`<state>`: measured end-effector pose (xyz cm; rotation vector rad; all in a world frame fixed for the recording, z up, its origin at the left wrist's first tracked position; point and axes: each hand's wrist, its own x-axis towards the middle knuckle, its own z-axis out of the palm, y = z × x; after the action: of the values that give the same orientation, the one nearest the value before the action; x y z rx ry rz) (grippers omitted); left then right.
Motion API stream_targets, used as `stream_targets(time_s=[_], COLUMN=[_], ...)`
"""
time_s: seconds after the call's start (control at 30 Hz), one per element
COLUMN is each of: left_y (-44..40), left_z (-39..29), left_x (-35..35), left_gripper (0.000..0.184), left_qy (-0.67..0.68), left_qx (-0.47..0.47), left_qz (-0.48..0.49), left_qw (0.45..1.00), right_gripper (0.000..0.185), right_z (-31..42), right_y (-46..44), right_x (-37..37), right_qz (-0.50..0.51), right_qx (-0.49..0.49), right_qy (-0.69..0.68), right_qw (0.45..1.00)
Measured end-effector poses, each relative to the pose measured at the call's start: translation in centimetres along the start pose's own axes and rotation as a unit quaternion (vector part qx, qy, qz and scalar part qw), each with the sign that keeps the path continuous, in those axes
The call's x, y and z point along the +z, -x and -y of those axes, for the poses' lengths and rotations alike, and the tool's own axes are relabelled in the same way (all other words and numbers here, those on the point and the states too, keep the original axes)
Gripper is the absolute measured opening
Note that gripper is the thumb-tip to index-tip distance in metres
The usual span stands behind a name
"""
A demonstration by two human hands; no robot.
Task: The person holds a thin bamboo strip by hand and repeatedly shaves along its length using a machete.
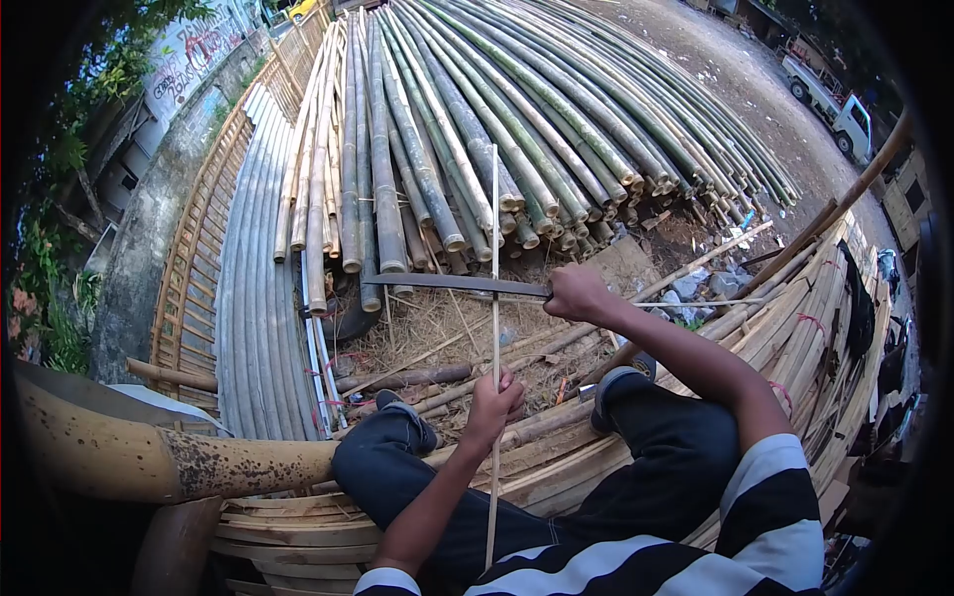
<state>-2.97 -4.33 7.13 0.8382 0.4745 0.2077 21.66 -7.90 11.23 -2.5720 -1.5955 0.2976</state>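
My left hand (492, 405) is closed around a thin, pale bamboo strip (495, 338), which stands nearly upright in front of me. Its lower end reaches down to my lap. In my right hand (577, 294) is the handle of a long machete (437, 284); the handle itself is mostly hidden by my fingers. The dark blade points left, level, and crosses the strip above my left hand. Whether the edge touches the strip or has cut into it, I cannot tell.
A large stack of bamboo poles (477, 119) fills the ground ahead. Split bamboo bundles (795, 328) lie at right, and a thick bamboo pole (179, 462) is at left. Corrugated sheets (260, 268) lean beside a bamboo ladder-like frame (189, 258). A white truck (830, 104) stands far right.
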Motion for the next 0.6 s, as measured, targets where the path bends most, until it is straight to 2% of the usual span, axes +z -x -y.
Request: stream_targets(time_s=[0.13, 0.2, 0.27, 0.33, 0.37, 0.4, 0.43, 0.47, 0.53, 0.57, 0.6], left_y=[0.4, 0.5, 1.1, 2.7, 3.8, 4.5, 4.6, 4.5, 3.5, 2.9, 2.2], left_z=[-0.2, 0.1, 0.7, 1.4, 1.5, 1.7, 2.0, 2.3, 2.3, 2.1, 2.0], left_x=[-0.7, -0.6, -0.6, -0.1, 0.6, 1.1, 1.4, 1.8, 2.0, 1.9, 1.9], left_gripper=[0.025, 0.025, 0.025, 0.026, 0.026, 0.026, 0.026, 0.027, 0.025, 0.024, 0.023], left_qy=[-0.027, -0.019, -0.032, -0.052, -0.028, -0.004, 0.038, 0.080, 0.059, 0.074, 0.090], left_qx=[0.001, -0.014, -0.001, 0.009, 0.003, -0.003, -0.034, -0.066, -0.064, -0.070, -0.075], left_qz=[-0.028, -0.022, -0.022, -0.023, 0.006, 0.037, 0.057, 0.076, 0.095, 0.092, 0.087], left_qw=[0.999, 0.999, 0.999, 0.998, 1.000, 0.999, 0.997, 0.992, 0.992, 0.991, 0.989], right_gripper=[0.025, 0.024, 0.024, 0.025, 0.026, 0.028, 0.030, 0.034, 0.027, 0.027, 0.022], right_z=[2.0, 4.0, 4.3, 1.6, -0.3, -3.2, -7.2, -10.9, -18.6, -18.3, -17.6], right_y=[2.0, 3.6, 3.0, 0.4, -1.4, -3.0, -4.8, -5.4, -6.0, -5.7, -4.6], right_x=[0.4, 0.7, 1.6, 2.5, 0.6, -1.0, -1.8, -3.2, -2.3, -2.6, -2.5], right_qz=[0.031, 0.041, 0.077, 0.004, 0.022, -0.029, -0.083, -0.123, -0.212, -0.216, -0.237], right_qx=[-0.055, -0.154, -0.181, -0.119, 0.036, 0.143, 0.209, 0.233, 0.196, 0.195, 0.251], right_qy=[-0.023, -0.025, 0.000, 0.001, -0.021, -0.100, -0.111, -0.156, -0.074, -0.073, -0.302], right_qw=[0.998, 0.987, 0.981, 0.993, 0.999, 0.984, 0.968, 0.952, 0.955, 0.954, 0.888])
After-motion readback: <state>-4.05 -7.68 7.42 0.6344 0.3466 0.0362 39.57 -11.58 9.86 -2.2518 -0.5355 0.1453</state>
